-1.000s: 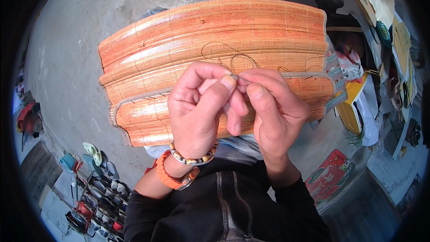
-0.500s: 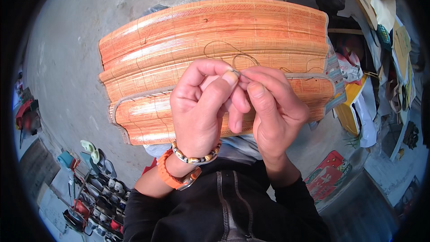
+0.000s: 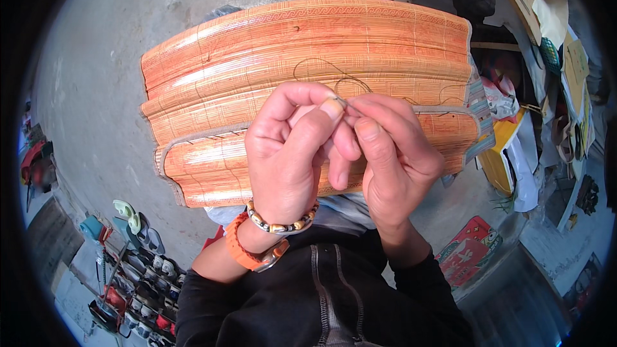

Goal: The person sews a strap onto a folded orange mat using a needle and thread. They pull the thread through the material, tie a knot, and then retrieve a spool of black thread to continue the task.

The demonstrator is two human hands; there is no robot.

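Note:
A glossy orange-brown bamboo mat lies in folds across my lap, with a grey braided cord edging along one fold. Above it my left hand is closed in a pinch, thumb against forefinger, on the tip of a thin dark thread. My right hand is closed too, its thumb and forefinger gripping a slim sliver that looks like a sewing needle; the fingers hide most of it. The fingertips nearly meet. Loops of dark thread trail over the mat behind the hands.
Shoes on a rack stand at the lower left, with pale green slippers beside it. Papers and bags, among them a yellow one, crowd the right side. A red patterned board lies at the lower right. Concrete floor spreads leftward.
Almost nothing differs. Both hands keep their pinch at the same spot, with only a slight shift of the fingertips.

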